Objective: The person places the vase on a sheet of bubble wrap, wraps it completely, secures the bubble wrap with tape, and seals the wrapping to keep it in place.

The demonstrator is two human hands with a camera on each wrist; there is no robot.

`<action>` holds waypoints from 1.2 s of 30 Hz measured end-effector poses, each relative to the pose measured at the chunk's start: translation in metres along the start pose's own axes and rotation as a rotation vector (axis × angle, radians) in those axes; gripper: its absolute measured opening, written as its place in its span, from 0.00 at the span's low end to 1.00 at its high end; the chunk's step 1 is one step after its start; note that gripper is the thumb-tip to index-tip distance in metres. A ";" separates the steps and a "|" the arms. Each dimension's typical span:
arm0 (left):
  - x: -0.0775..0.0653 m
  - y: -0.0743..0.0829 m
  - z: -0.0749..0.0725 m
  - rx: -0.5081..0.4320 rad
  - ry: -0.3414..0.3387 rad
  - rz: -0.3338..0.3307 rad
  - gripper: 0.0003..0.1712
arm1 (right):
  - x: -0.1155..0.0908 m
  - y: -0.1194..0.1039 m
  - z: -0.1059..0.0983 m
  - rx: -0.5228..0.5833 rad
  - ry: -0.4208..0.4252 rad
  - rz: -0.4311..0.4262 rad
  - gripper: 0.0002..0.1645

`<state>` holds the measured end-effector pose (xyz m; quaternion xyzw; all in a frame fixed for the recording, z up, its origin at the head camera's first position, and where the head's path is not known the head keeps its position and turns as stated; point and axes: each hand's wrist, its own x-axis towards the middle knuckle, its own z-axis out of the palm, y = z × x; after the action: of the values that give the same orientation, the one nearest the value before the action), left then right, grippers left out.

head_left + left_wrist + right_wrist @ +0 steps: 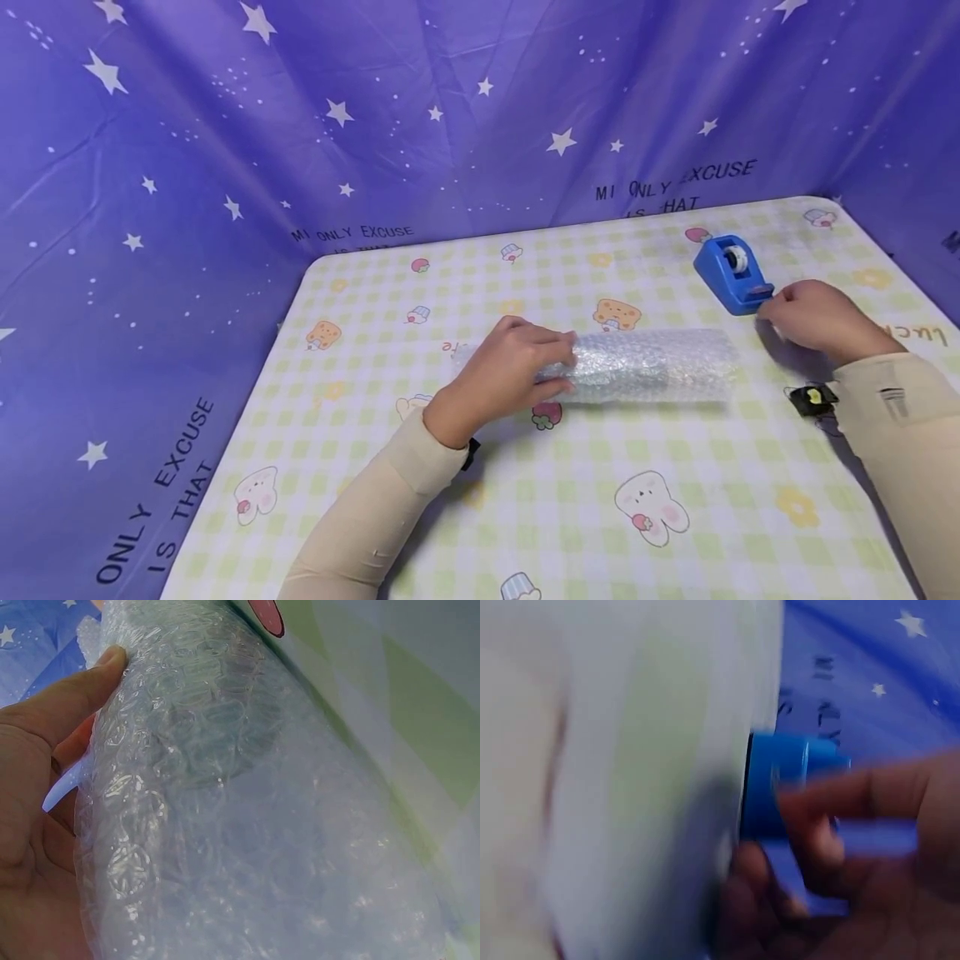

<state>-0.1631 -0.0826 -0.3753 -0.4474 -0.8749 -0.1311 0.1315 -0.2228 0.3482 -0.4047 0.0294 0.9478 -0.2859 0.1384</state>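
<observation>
A clear bubble wrap roll (645, 367) lies lengthwise on the table, with something greenish showing faintly through its layers (217, 735). My left hand (517, 367) grips its left part from above; in the left wrist view the thumb presses one side and the fingers pass behind. Beyond the roll's right end stands a blue tape dispenser (731, 275) holding a small roll of tape (738, 258). My right hand (813, 321) is at the dispenser's cutter end, its fingers curled and the thumb and a fingertip pinched together. Blur in the right wrist view hides the tape strip between them.
The table (555, 517) has a green-and-white checked cover printed with cartoons. A purple starry curtain (450, 125) hangs behind and along the sides. A small black device (813, 398) sits at the right cuff.
</observation>
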 end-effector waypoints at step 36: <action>0.000 0.005 -0.001 0.056 0.007 -0.011 0.11 | -0.113 -0.164 0.054 0.312 -0.010 -0.414 0.11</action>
<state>-0.1589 -0.0803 -0.3739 -0.4383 -0.8801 -0.1088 0.1463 -0.1230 0.1837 -0.3287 -0.1456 0.8774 -0.4508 0.0754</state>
